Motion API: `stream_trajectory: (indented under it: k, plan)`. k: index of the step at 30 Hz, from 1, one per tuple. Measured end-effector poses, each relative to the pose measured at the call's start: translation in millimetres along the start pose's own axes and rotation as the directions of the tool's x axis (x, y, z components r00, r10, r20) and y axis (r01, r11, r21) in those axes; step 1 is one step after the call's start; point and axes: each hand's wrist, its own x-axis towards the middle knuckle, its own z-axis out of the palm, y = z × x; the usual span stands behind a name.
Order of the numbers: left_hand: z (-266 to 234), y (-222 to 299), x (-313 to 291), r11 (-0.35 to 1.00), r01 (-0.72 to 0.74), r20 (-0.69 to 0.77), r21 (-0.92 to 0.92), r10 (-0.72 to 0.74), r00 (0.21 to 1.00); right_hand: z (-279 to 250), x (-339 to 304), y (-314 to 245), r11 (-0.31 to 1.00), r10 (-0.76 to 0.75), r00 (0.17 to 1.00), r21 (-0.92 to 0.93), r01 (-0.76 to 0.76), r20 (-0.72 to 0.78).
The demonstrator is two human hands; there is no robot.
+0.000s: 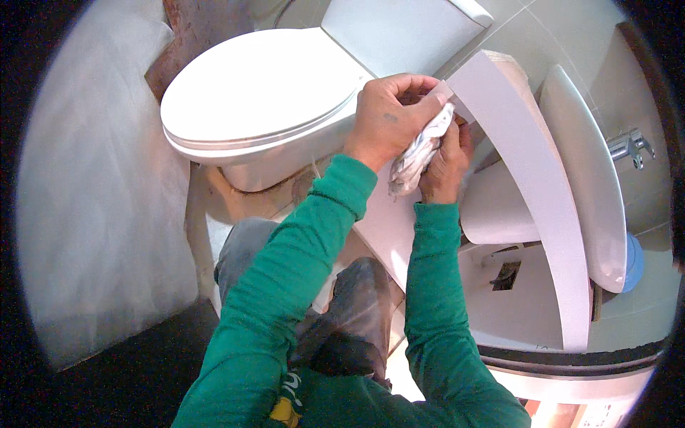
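Observation:
My left hand (391, 115) grips the upper end of a crumpled white and grey cloth (419, 153) at the corner of a white cabinet panel (524, 164). Just below and to the right, my right hand (446, 162) holds the same cloth from underneath, its fingers partly hidden behind the fabric. Both hands press against the side of the white vanity cabinet, close together. Green sleeves cover both forearms.
A white toilet (264, 100) with its lid down stands at the upper left, its cistern (403, 32) behind. A white washbasin (585, 164) with a chrome tap (629, 146) sits on the cabinet at right. A pale wall (100, 214) is at left. My knees fill the floor space below.

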Motion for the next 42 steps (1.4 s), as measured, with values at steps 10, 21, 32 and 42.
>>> stream_trajectory:
  k: [10, 21, 32, 42]
  plan:
    - [16, 3, -9, 0.964, -0.14, -0.14, 0.225, 0.174, 0.975, -7, -8, 15, 0.997, 0.065, 0.998, 0.051, -0.064, -0.018]
    - [24, -3, -6, 0.988, -0.13, -0.188, 0.081, 0.143, 0.972, 3, -9, 7, 0.975, 0.17, 0.984, 0.155, -0.159, -0.058]
    - [-20, -7, 19, 0.998, -0.031, 0.136, 0.056, 0.024, 0.99, -23, 4, 9, 0.967, 0.049, 0.986, -0.253, -0.008, 0.159]
    - [-60, -17, 20, 0.963, 0.068, 0.26, 0.261, -0.138, 0.956, -3, 26, -10, 0.746, -0.399, 0.899, -0.506, 0.434, 0.181]
